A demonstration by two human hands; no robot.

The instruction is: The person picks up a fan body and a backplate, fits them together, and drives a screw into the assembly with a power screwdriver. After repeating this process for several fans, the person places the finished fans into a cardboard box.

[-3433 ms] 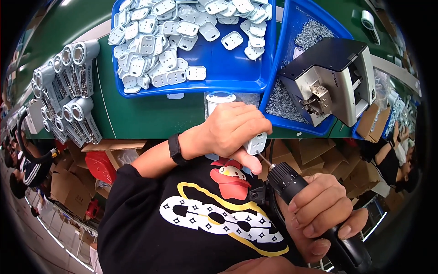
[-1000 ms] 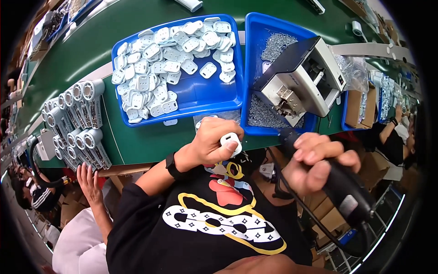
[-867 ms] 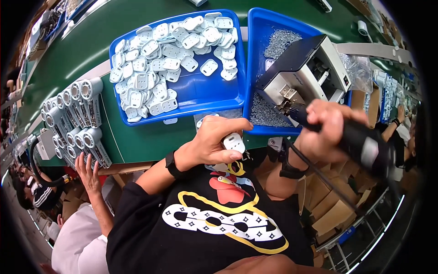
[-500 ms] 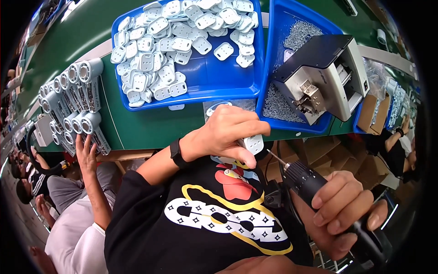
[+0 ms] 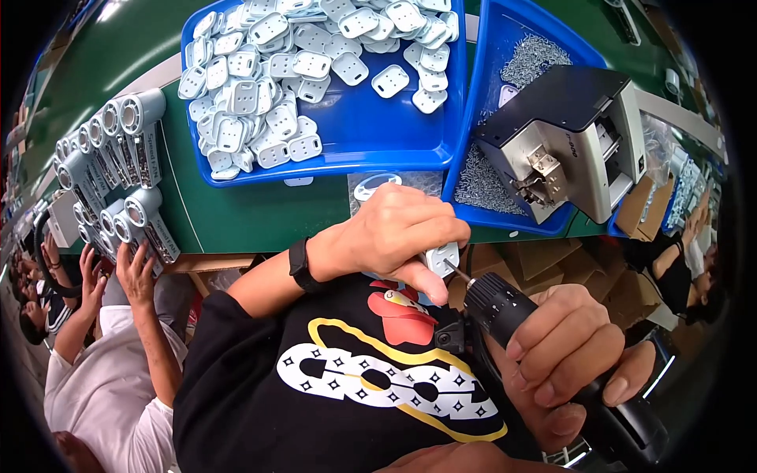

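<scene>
My left hand (image 5: 398, 236) is closed around a part whose pale, rounded end plate (image 5: 442, 258) with small holes faces right; the rest is hidden by my fingers. My right hand (image 5: 572, 355) grips a black electric screwdriver (image 5: 498, 306) with a ringed collar. Its thin bit points up and left and meets the plate's face, as far as I can see. Just beyond my left hand, a clear plastic bag (image 5: 364, 203) with a white oval piece (image 5: 377, 186) lies on the green table (image 5: 260, 217).
A blue tray (image 5: 339, 160) holds many pale plates. Right of it, a black-and-silver screw feeder (image 5: 564, 146) stands in another blue tray (image 5: 461, 150) with loose screws (image 5: 485, 181). White handheld fans (image 5: 142, 213) stand in rows at left, near a co-worker's hands (image 5: 136, 272). Cardboard boxes (image 5: 544, 264) lie below the table edge.
My right hand has brought the screwdriver up and left, so its bit now reaches the plate in my left hand. At left, a co-worker's second hand has come near the fans.
</scene>
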